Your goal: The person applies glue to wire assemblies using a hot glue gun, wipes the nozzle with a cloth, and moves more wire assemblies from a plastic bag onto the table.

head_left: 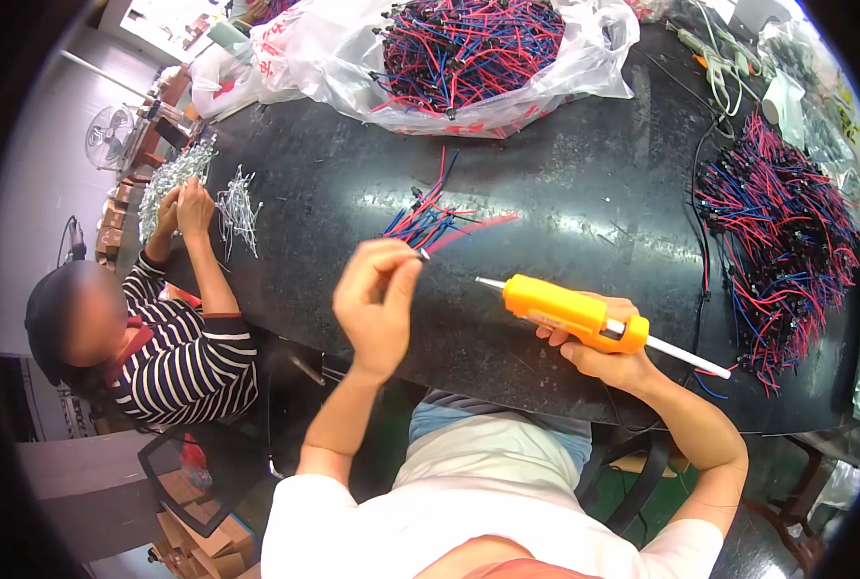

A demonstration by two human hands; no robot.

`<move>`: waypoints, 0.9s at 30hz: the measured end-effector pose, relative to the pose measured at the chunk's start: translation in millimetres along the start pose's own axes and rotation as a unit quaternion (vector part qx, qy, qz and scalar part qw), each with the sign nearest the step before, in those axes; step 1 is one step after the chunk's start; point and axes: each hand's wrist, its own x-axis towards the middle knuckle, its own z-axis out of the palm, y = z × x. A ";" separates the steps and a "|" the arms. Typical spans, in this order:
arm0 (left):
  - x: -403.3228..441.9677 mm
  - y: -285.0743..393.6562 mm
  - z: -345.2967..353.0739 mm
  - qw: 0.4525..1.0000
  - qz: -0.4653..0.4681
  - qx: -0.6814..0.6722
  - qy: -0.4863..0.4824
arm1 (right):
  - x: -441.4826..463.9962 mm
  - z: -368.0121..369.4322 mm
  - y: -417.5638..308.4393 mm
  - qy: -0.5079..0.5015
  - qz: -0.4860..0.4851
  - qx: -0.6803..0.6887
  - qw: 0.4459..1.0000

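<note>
My right hand (pixel 609 347) is wrapped round the handle of a yellow hot glue gun (pixel 555 304), its metal nozzle pointing left. A white glue stick (pixel 691 358) juts from the gun's back end. Between thumb and fingers my left hand (pixel 377 299) pinches a small black connector with red and blue wires (pixel 473 232), the wires smeared by motion. The nozzle and the connector are apart. Just beyond my left hand, a small pile of red and blue wired connectors (pixel 418 220) lies on the black table (pixel 584 174).
A plastic bag (pixel 324 68) heaped with wired connectors (pixel 473 48) stands at the back. Another large heap (pixel 787 241) lies at right, beside a black cable (pixel 697 183). At left, a co-worker's hands (pixel 191 207) handle white-wired pieces (pixel 174 179); a smaller white bundle (pixel 241 212) lies nearby.
</note>
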 end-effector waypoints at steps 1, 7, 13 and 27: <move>18.3 0.5 -3.6 0.995 0.089 0.054 0.004 | -2.1 0.4 -1.2 0.021 0.037 0.042 0.998; 153.6 33.4 12.5 0.923 0.335 0.150 0.117 | -6.5 -9.0 0.5 0.086 0.125 0.154 0.976; 236.3 -2.0 33.0 0.881 0.342 0.319 0.071 | -4.5 -11.6 3.2 0.097 0.124 0.155 0.975; 81.7 -73.9 -0.2 0.909 0.100 0.359 -0.189 | -3.5 -8.8 3.0 0.093 0.136 0.139 0.977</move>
